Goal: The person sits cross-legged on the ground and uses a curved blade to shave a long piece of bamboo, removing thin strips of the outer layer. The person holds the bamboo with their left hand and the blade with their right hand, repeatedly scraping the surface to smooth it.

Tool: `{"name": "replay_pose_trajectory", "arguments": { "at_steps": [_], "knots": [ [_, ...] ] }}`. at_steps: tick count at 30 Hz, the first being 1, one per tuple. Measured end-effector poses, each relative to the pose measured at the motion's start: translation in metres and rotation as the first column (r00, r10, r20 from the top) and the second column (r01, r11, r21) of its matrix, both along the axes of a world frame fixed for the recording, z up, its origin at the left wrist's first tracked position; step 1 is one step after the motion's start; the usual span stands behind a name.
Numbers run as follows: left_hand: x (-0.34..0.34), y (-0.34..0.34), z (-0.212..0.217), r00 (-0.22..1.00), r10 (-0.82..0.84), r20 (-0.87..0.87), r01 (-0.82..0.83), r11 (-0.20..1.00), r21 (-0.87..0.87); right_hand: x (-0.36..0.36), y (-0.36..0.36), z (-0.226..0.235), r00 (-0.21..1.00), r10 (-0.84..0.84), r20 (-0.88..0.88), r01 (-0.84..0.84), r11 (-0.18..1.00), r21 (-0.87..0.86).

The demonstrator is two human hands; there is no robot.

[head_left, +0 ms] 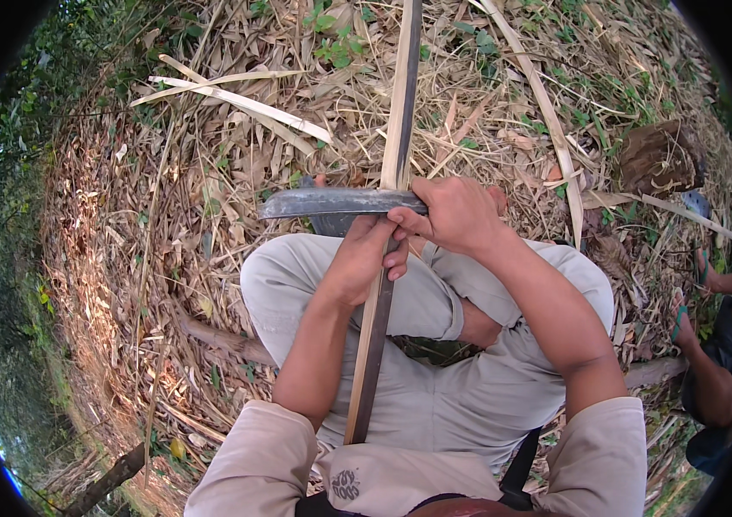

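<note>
A long split bamboo strip runs from my lap straight away across the ground. My left hand grips the strip just below a broad dark knife blade. My right hand is closed on the knife's handle end, holding the blade crosswise over the strip with its tip pointing left. Both hands touch each other above my bent knees in light trousers.
Dry bamboo leaves and cut pale bamboo strips cover the ground all around. A cut stump stands at the upper right. Another person sits at the right edge. A thin log lies at the lower left.
</note>
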State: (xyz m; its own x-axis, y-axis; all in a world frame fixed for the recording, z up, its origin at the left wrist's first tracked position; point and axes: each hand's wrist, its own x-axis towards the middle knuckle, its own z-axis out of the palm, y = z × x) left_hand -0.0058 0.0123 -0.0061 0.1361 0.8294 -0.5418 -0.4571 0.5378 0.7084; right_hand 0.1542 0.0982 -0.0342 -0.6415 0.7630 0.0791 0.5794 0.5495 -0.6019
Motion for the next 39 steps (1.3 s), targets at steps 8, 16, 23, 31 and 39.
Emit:
{"name": "replay_pose_trajectory", "arguments": {
  "at_steps": [8,16,23,31,39],
  "knots": [
    [0.008,0.006,-0.004,0.990,-0.050,-0.131,0.040,0.996,-0.080,0.015,0.017,-0.040,0.999,-0.028,0.036,0.022,0.987,0.162],
    [0.005,-0.018,0.013,0.989,-0.076,-0.124,0.065,0.994,-0.093,0.035,0.061,-0.057,0.903,-0.406,0.138,0.416,0.908,-0.053],
    [-0.010,-0.007,0.006,0.999,0.003,0.049,0.000,0.997,-0.077,0.067,0.089,0.007,0.727,-0.687,0.007,0.663,0.699,-0.267],
    [-0.004,0.001,-0.004,0.999,0.036,0.022,-0.034,0.998,-0.056,0.009,-0.010,0.028,0.997,-0.068,-0.043,0.064,0.994,-0.087],
    [0.002,-0.001,0.003,0.998,0.046,0.050,-0.042,0.996,-0.076,0.005,-0.006,0.015,0.998,-0.069,0.014,0.070,0.993,-0.100]
  ]
}}
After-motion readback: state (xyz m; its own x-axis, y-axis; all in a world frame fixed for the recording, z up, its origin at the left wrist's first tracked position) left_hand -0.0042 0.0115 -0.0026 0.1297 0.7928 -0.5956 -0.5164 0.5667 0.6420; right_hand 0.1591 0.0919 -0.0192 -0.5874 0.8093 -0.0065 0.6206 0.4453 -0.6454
